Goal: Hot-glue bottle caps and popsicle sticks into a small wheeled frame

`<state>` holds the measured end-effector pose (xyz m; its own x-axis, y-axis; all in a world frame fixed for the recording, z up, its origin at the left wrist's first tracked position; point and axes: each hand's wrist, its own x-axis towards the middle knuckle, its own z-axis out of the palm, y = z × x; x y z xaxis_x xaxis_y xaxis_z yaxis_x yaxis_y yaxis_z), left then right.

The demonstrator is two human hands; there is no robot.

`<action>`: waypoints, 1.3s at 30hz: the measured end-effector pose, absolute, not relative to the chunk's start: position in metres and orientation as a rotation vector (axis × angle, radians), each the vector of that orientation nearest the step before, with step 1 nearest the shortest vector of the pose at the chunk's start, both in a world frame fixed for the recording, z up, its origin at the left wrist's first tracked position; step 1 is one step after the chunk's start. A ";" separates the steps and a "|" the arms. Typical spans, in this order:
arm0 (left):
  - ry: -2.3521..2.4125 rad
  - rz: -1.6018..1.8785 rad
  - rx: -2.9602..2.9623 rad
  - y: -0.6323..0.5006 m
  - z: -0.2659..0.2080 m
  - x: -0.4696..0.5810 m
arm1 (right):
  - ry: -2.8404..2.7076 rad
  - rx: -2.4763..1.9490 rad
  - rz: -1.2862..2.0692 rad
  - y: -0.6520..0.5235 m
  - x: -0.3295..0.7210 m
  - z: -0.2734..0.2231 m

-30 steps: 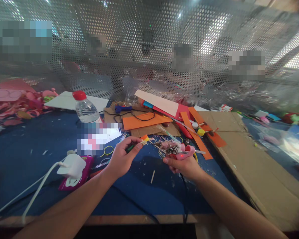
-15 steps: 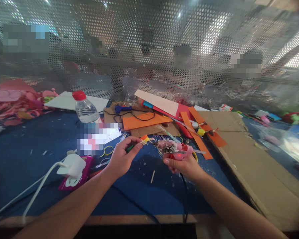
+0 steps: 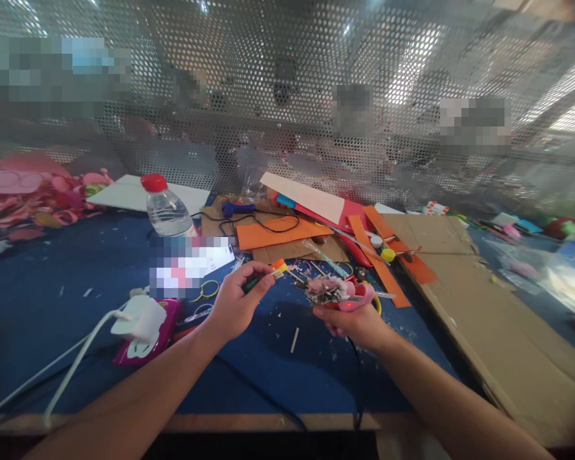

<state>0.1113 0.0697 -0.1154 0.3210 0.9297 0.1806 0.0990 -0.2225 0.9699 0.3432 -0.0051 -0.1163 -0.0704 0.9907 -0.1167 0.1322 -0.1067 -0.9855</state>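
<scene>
Holding pink glue gun (image 3: 361, 296) in R hand (image 3: 357, 324), pinching sm. orange-yellow pc. (image 3: 278, 264) w/ L hand (image 3: 236, 301), over blue tabletop (image 3: 321, 383).

Bare forearms (image 3: 163, 390) angle forward and inward — the bare left hand (image 3: 239, 300) pinching, the bare right hand (image 3: 357, 322) curled in a grip.

So I've got a little orange-and-yellow piece (image 3: 278, 264) pinched in my left hand (image 3: 237, 301) at 11 o'clock, while at 1 o'clock my right hand (image 3: 352, 323) is wrapped around a pink glue gun (image 3: 359, 296), its seriously crusty nozzle end (image 3: 326, 290) aimed at 9 and not touching the piece. Desk's a mess lol: red-capped bottle (image 3: 167, 209) at 11, white plug (image 3: 141, 317) on a magenta power strip (image 3: 169, 317) at 10, orange sheet (image 3: 278, 234) at 12, big cardboard (image 3: 483, 313) at 2.
</scene>
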 end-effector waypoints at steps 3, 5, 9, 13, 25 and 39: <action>0.960 1.043 1.592 0.070 -0.115 0.111 | -1.345 -1.386 1.248 -0.006 0.346 -0.119; 0.966 1.044 1.593 0.070 -0.114 0.111 | -1.400 -1.384 1.203 -0.007 0.348 -0.119; 0.962 1.056 1.613 0.071 -0.114 0.111 | -1.488 -1.261 1.174 -0.010 0.348 -0.112; 0.951 1.069 1.643 0.072 -0.113 0.111 | -1.646 -1.028 1.060 -0.010 0.347 -0.112; 0.958 1.054 1.628 0.071 -0.113 0.111 | -1.595 -1.021 1.159 -0.009 0.348 -0.117; 0.906 1.055 1.592 0.072 -0.115 0.111 | -1.201 -1.484 1.311 -0.006 0.346 -0.114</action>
<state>0.1111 0.0718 -0.1151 0.3436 0.9169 0.2032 0.0622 -0.2381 0.9692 0.3464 -0.0060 -0.1137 0.0110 0.9738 -0.2272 0.1418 -0.2264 -0.9636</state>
